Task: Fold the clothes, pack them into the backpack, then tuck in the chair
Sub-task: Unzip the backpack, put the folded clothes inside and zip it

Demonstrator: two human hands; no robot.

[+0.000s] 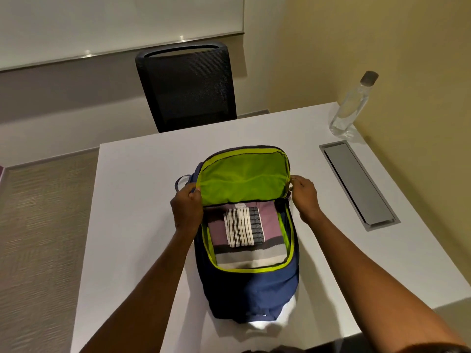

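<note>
Pale yellow walls and a whiteboard close in this small room, and the white surface fills most of our view. Our backpack lies flat near the middle of the surface, reaching toward the near edge. Its flap stands open, lime lining facing us. Inside lie 2 folded clothes: a mauve and grey garment with a smaller striped piece on top.

Our 2 hands hold the flap. The left hand curls round its left edge, and the right hand pinches its right edge by the zip.

We judge the flap thin, limp and light. It should sag unless held at both sides, so the firmer zip rim is the place to grip. The packed bag looks soft and light and may slide on the smooth surface. The carry loop at its far end suits lifting.

A mesh chair stands beyond the far edge.
</note>
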